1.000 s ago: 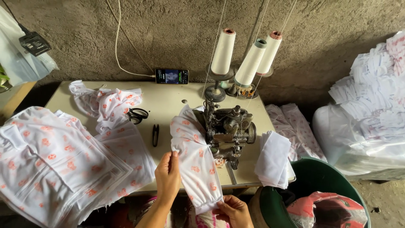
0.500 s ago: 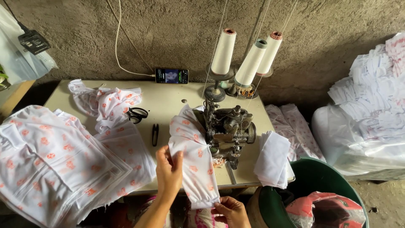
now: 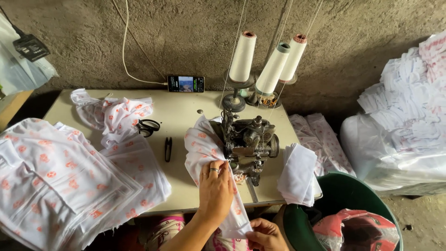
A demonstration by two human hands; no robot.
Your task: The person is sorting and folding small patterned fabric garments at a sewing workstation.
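Head view showed me the left hand (image 3: 214,191) had slid the printed cloth (image 3: 204,148) closer to the sewing machine (image 3: 248,139), pressing it flat and open, while the right hand (image 3: 265,234) apparently pinched its lower edge.

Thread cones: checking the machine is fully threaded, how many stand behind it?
3 thread cones, side by side behind the sewing machine: left, middle, right. None seem hidden.

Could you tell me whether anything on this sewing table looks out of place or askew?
Nothing looks damaged or spilled. The only untidy spot is a crumpled printed cloth heaped at the table's back left, beside the flat stack.
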